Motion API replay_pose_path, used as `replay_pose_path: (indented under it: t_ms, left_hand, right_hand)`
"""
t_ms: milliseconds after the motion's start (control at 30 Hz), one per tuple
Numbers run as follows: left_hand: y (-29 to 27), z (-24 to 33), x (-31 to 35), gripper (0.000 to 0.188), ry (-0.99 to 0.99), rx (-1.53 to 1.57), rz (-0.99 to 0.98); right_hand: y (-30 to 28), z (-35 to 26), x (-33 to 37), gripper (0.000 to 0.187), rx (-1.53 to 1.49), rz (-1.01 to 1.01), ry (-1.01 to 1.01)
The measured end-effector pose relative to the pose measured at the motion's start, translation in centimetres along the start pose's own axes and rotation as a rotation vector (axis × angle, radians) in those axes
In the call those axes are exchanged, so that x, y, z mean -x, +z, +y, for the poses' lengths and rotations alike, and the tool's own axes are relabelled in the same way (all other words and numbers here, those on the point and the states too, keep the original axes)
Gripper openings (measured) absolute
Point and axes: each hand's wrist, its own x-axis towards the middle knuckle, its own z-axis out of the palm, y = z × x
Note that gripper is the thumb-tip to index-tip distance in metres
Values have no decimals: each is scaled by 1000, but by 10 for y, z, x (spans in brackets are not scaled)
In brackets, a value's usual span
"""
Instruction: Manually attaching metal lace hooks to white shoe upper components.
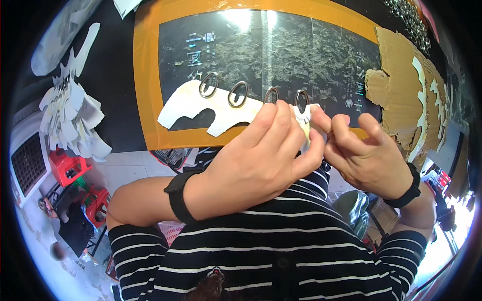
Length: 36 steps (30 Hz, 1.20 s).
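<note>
A cream-white cut piece (183, 103) with a scalloped near edge lies along the near part of the board, its right end raised between my hands. Dark metal oval rings stand along its far edge: one ring (201, 86) at the left, a second ring (247, 95) beside it, and more close to my fingertips. My left hand (251, 160) is closed on the piece's right part, thumb and fingers pressing it. At the folded white end, my right hand (374, 158) pinches with its thumb and index finger, the other fingers curled up. My fingers hide part of the fold.
Under the work is a dark board (321, 55) with an orange taped border (146, 75). A bunch of white cut pieces (75, 113) hangs at the left table edge. Torn cardboard (396, 85) holds more white strips at right. Metal rings (409, 20) are heaped at the far right.
</note>
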Motion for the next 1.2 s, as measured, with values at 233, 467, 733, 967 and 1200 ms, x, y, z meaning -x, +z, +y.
replay_pose_path:
  t_ms: [233, 467, 733, 967, 1200]
  left_hand:
    - [-3, 0, 3, 32, 74, -119, -46]
    - [-3, -4, 1, 38, 131, -194, -56]
    - [6, -2, 14, 43, -112, 14, 57]
    - [3, 6, 12, 38, -136, -64, 45]
    - [-2, 3, 11, 33, -136, -22, 50]
  right_hand:
    - [-7, 8, -4, 36, 90, -79, -164]
    - [-9, 11, -11, 38, -8, -64, -228]
    - [28, 20, -3, 18, -1141, 528, 510]
    - [18, -2, 4, 18, -697, 426, 366]
    - [18, -1, 2, 12, -458, 293, 232]
